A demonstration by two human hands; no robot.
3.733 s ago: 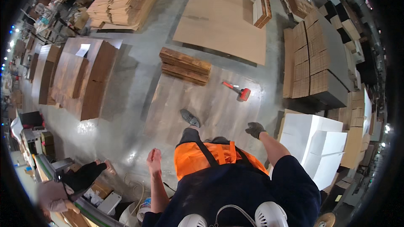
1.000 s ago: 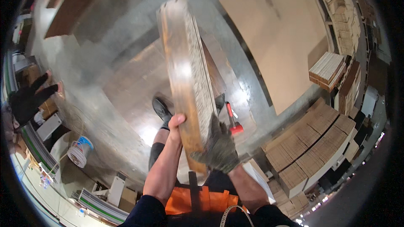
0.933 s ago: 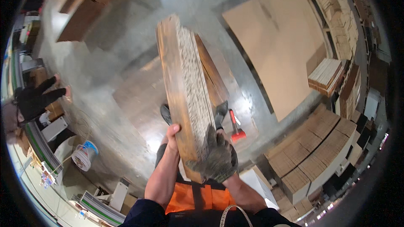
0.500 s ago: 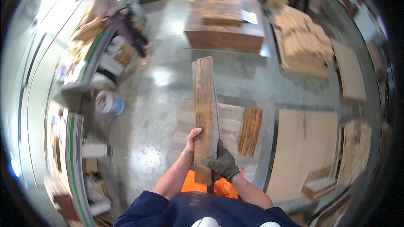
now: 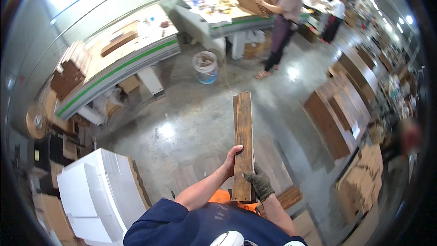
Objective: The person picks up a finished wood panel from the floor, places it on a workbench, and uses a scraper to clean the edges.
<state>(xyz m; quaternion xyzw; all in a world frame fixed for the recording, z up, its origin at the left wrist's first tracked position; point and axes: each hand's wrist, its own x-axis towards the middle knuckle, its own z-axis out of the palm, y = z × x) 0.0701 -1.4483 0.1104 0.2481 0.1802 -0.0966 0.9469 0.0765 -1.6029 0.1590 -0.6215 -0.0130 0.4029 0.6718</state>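
A small stack of long brown wooden boards (image 5: 244, 130) stands lengthwise before my body, pointing away from me. The top board has dark grain and small holes at its ends, and another board's edge shows along the left. My bare left hand (image 5: 233, 157) grips the stack's left side, thumb on top. On the right side, nearer my body, my right hand (image 5: 260, 182) in a dark grey-green glove is closed round it with the thumb over the top face. The fingers under the boards are hidden.
A workbench (image 5: 123, 73) with a green stripe stands ahead left, near a white bucket (image 5: 205, 67). A co-worker (image 5: 284, 23) handles brown pieces at a farther bench. White sheets (image 5: 98, 187) are stacked lower left; board stacks (image 5: 337, 109) and cardboard (image 5: 362, 173) lie to the right.
My view has swung left, bringing the benches and the white stack into sight. The boards have turned along with me, still in both hands, while the floor stacks shift to the right.
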